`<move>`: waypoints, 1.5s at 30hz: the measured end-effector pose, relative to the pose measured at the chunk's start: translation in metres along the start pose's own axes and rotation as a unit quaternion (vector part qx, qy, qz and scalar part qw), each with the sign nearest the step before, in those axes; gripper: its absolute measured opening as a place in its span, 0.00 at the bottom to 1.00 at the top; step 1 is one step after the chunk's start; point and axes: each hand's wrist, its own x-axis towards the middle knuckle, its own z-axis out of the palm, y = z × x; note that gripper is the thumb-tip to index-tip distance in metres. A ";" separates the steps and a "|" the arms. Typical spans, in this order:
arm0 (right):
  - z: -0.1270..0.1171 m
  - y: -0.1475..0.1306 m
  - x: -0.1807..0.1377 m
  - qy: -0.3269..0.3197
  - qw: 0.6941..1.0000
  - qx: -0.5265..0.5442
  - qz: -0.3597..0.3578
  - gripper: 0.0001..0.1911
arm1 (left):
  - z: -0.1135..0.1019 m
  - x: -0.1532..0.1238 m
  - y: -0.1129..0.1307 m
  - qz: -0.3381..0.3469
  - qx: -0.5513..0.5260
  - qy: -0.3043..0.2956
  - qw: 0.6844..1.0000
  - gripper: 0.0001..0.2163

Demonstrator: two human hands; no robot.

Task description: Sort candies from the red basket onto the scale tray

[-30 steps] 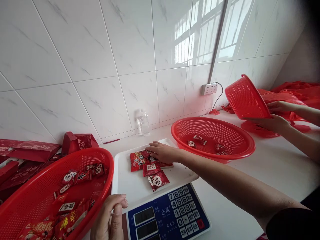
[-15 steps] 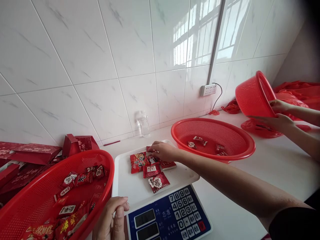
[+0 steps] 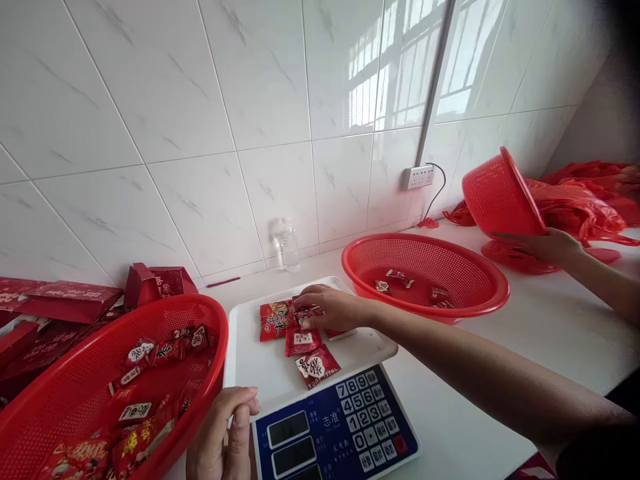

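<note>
My right hand (image 3: 327,308) reaches over the white scale tray (image 3: 250,363) and its curled fingers rest on a small heap of red candy packets (image 3: 300,337); whether it grips one I cannot tell for sure, but the fingertips pinch at a packet. My left hand (image 3: 223,433) hangs at the front edge of the tray beside the blue scale keypad (image 3: 345,433), fingers folded loosely, nothing visible in them. A red basket (image 3: 60,400) at the left holds several candy packets.
A second red basket (image 3: 425,277) with a few candies stands right of the scale. Another person's hand (image 3: 543,245) tilts a small red basket (image 3: 500,197) at the far right, near red plastic bags (image 3: 585,200). Red boxes (image 3: 150,283), a clear bottle (image 3: 289,245) and a wall socket (image 3: 419,177) line the tiled wall.
My right hand has drawn back slightly toward the middle of the candy heap, fingers curling onto the packets. The other person's second hand has left the small basket, which stays tilted.
</note>
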 end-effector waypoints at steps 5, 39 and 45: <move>0.002 -0.013 -0.008 -0.118 0.992 0.017 -0.039 0.49 | -0.001 0.000 -0.002 0.007 -0.005 -0.012 1.000 0.11; 0.007 -0.002 -0.001 0.054 0.998 -0.022 0.014 0.13 | -0.013 0.011 -0.016 0.146 0.053 -0.124 0.980 0.08; 0.011 0.018 0.008 0.043 0.997 -0.010 0.056 0.24 | -0.013 0.011 -0.016 0.143 0.051 -0.122 0.981 0.08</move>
